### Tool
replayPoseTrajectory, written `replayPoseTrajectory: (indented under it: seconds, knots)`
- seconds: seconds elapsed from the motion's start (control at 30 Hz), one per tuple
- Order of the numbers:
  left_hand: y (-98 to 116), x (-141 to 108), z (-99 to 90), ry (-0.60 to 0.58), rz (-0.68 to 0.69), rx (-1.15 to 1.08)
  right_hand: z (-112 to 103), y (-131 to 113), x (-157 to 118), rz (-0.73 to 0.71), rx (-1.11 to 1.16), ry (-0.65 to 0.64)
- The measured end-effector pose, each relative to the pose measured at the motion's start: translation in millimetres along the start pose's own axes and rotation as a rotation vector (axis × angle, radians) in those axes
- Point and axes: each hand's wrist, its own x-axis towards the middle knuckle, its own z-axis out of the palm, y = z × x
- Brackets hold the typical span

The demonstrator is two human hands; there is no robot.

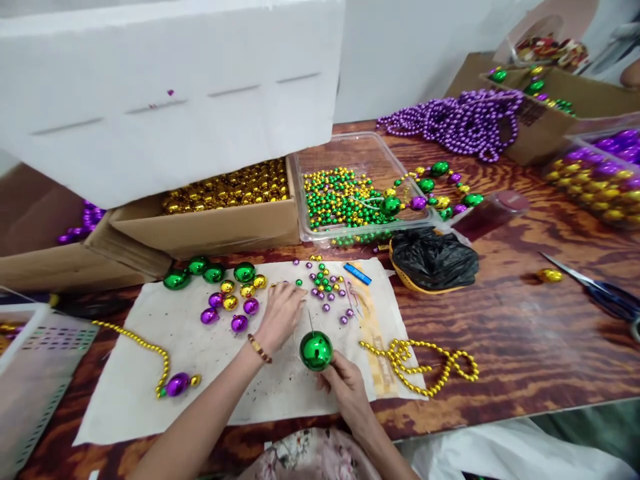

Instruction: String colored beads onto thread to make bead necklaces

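Observation:
My right hand (345, 385) grips a large shiny green ball bead (316, 351) above the cloth. A thin needle (311, 321) stands up out of its top. My left hand (283, 310) reaches over the white cloth (190, 413), its fingers bent together; the fingertips and anything in them are hidden. Close to it lie small purple, green and gold beads (327, 283). Left of that hand are purple balls (239, 323), gold balls (230, 303) and bigger green balls (214, 273). A gold bead strand with a purple ball (178, 384) rests farther left.
Behind the cloth stand a cardboard box of gold beads (210, 230) and a clear tray (301, 200) of bead strands. A black-bag-lined basket (430, 263), scissors (580, 277) and a loose gold strand (435, 387) lie rightward. A white perforated basket (50, 380) sits left.

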Motion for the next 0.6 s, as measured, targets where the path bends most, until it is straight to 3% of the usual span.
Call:
replayPoseTrajectory:
  seconds: [0.13, 0.23, 0.33, 0.4, 0.5, 0.6]
  knots:
    - [3.2, 22.3, 28.3, -0.083, 0.058, 0.22, -2.1, 4.6, -3.5, -0.036, -0.037, -0.012]
    - [1.7, 27.1, 40.7, -0.074, 0.016, 0.149, -2.2, 5.6, -4.7, -0.043, -0.062, 0.012]
    - [-1.0, 26.3, 39.5, -0.042, -0.024, 0.052, -2.8, 6.0, -4.4, -0.021, -0.068, 0.049]
    - [-1.5, 22.3, 29.5, 0.02, -0.141, -0.23, -3.5, 5.7, -3.8, -0.007, -0.067, 0.067]
    - [0.6, 9.0, 4.4, 0.084, -0.417, -0.992, -4.3, 3.2, -3.1, -0.02, -0.08, 0.068]
    - [5.1, -9.5, -21.8, 0.074, -0.54, -1.511, -3.1, -2.0, -2.8, -0.048, -0.107, 0.029]
